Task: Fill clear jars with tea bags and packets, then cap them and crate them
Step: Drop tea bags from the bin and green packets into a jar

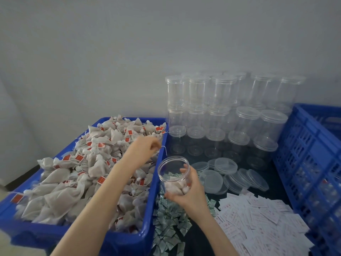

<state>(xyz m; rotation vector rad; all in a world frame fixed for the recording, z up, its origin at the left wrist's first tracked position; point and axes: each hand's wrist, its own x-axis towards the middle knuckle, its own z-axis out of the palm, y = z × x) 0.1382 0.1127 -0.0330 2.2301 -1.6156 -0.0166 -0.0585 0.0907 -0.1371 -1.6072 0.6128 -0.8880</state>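
Note:
My right hand point(190, 194) grips an open clear jar point(172, 169), tilted toward me just right of the blue bin point(154, 193). The jar holds a few white tea bags and green packets at its bottom. The bin is heaped with white tea bags point(83, 163) that carry red tags. My left hand point(146, 146) reaches over the bin's far right corner, its fingers curled and pinching a tea bag's white string. Small green packets point(168, 218) lie in a pile under the jar. White paper packets point(258, 218) are spread to the right.
Capped empty clear jars point(221, 108) stand stacked against the wall at the back. Loose clear lids point(227, 174) lie in front of them. A blue slatted crate point(310, 154) with filled jars inside stands at the right edge.

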